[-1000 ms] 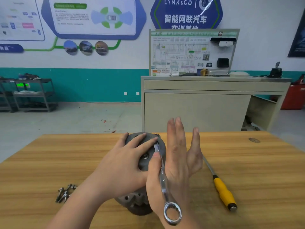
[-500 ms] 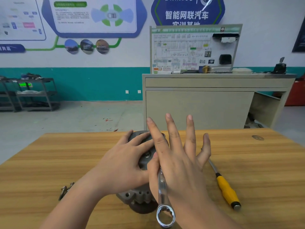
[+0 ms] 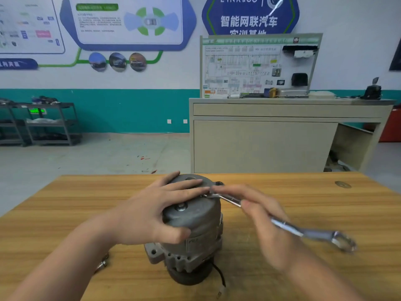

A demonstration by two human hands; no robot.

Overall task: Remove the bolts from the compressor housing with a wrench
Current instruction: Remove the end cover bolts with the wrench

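The grey compressor housing [image 3: 195, 216] stands upright on the wooden table [image 3: 325, 203]. My left hand [image 3: 147, 213] lies over its top with fingers spread and the thumb wrapped round the front side. A bolt head [image 3: 181, 207] shows on top between thumb and fingers. A silver wrench [image 3: 303, 232] has its far end at the housing's top right edge, and its ring end sticks out to the right. My right hand [image 3: 260, 218], motion-blurred, lies along the wrench shaft with straight fingers pressing it. Loose bolts [image 3: 102, 262] lie left of the housing, partly hidden by my left forearm.
A black cable [image 3: 219, 274] trails from the housing's base toward me. Beyond the table stand a beige cabinet [image 3: 260, 146] with a wiring display board and grey shelving carts [image 3: 43, 124] at the far left wall.
The wrench has swung from pointing toward me to pointing right, and my right hand went with it. My left hand stays on the housing. The yellow-handled screwdriver is now out of sight.
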